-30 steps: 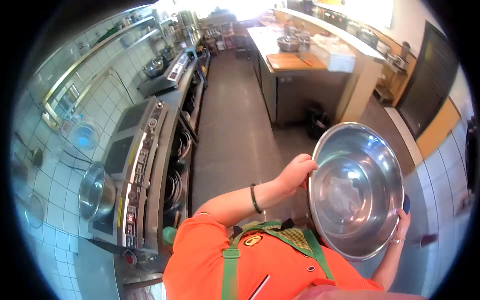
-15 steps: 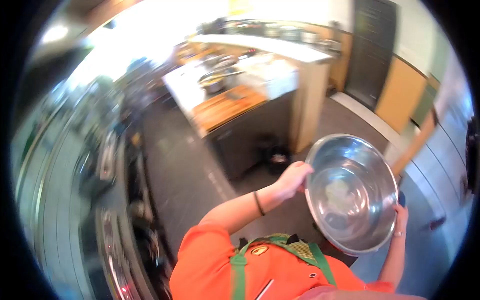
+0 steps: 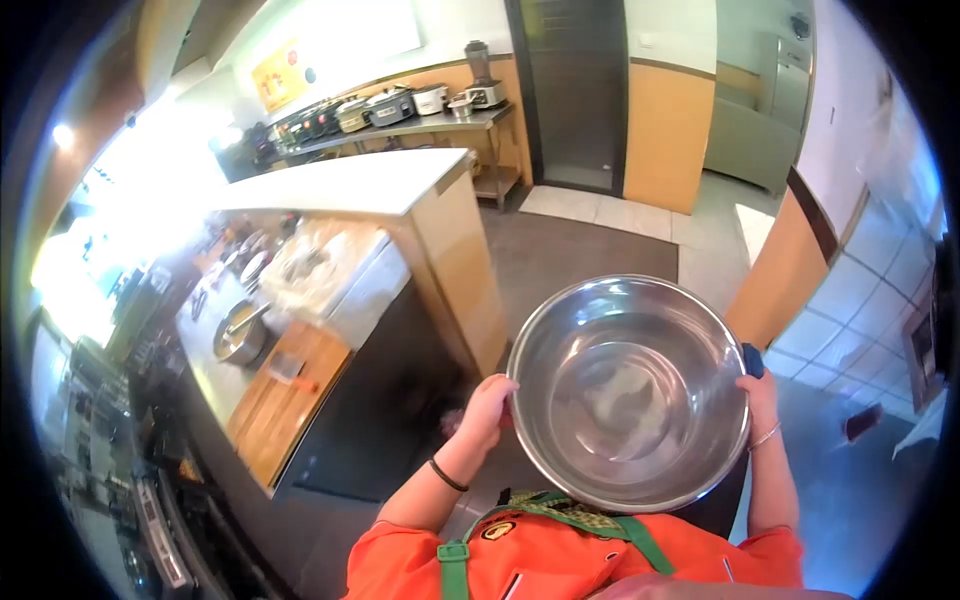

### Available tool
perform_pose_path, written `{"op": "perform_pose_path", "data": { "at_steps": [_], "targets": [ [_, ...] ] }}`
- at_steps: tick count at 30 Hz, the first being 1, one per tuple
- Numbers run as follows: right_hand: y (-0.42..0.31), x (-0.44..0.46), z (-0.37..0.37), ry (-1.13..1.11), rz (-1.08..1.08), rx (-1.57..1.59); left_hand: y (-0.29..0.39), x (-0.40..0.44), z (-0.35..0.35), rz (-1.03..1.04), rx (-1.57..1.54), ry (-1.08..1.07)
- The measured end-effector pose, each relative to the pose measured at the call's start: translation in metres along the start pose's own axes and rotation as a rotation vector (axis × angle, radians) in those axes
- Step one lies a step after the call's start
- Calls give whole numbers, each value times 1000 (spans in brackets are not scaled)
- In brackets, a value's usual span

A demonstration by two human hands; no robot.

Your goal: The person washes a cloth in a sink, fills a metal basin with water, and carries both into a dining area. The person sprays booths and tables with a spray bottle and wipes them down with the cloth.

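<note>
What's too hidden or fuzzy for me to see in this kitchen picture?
All in the head view:
- The outside bottom of the big metal bowl: turned away from the camera.
- Some fingers of the left hand and right hand: behind the bowl.
- Food, if any, in the pot on the counter: too small.
- Labels on the stove panel: blurred.

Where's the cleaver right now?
In the head view, the cleaver is at left, lying on the wooden cutting board, beside the metal pot.
</note>
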State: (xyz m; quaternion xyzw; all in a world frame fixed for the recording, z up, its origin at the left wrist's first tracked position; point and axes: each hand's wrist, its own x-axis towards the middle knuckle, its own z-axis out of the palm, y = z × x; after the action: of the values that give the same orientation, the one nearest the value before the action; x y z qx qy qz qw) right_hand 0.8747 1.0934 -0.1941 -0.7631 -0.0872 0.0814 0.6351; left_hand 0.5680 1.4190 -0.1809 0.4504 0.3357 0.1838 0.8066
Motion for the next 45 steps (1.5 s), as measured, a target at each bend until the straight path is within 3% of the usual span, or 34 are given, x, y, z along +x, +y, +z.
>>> {"op": "perform_pose_path", "data": {
  "at_steps": [8,16,22,26,29,33,37,41,45],
  "targets": [
    [-48,188,113,-85,-9,176,72,248,34,99,-1,-16],
    [-85,396,212,-21,-120,97,186,457,83,124,-69,-51],
    [-115,572,332,-138,-75,-30,214,605,70,221,-139,155],
    [-142,692,429,-302,-248,18,251,672,74,303,-264,329],
    [-160,759,513,-429,-245,181,289,717,57,355,-261,444],
    [-184,807,608,-543,-171,135,325,774,21,390,-277,510],
    [-171,907,735,-580,-258,28,390,863,-19,443,-303,553],
    [-202,926,862,-656,-222,-16,452,904,-81,447,-322,622],
    [-235,937,1011,-816,-143,130,509,946,-151,440,-311,782]
  ]
}}
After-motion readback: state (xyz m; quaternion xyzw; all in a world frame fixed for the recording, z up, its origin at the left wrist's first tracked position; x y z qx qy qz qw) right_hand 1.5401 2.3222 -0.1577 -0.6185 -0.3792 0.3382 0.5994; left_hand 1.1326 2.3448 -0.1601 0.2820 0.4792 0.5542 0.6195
